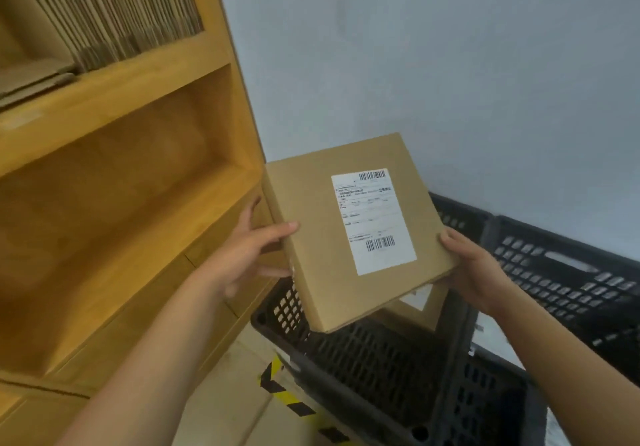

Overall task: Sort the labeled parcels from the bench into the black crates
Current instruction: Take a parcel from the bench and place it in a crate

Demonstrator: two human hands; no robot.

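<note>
I see both bare forearms reaching forward and slightly to the right, with the parcel held between them above the nearer black crate. The left hand grips the parcel's left edge. Its thumb lies flat on the top face, one finger stretches up along the side, and the others curl underneath. The right hand takes the near right corner with the thumb pressed on the edge. Its other fingers are under the box, and I cannot tell how they lie.

The parcel is a flat brown cardboard box. Its broad face is turned up toward the camera, and the white label sits on that face. Its long axis runs away from me, with the far end leaning a little to the left, and the label's long side follows the same line.

Another labelled parcel lies inside the nearer crate, partly hidden by the held box. A second black crate stands just beside it, against the pale wall. The wooden shelf rises on the left, with flat cardboard stacked in its upper bay.
</note>
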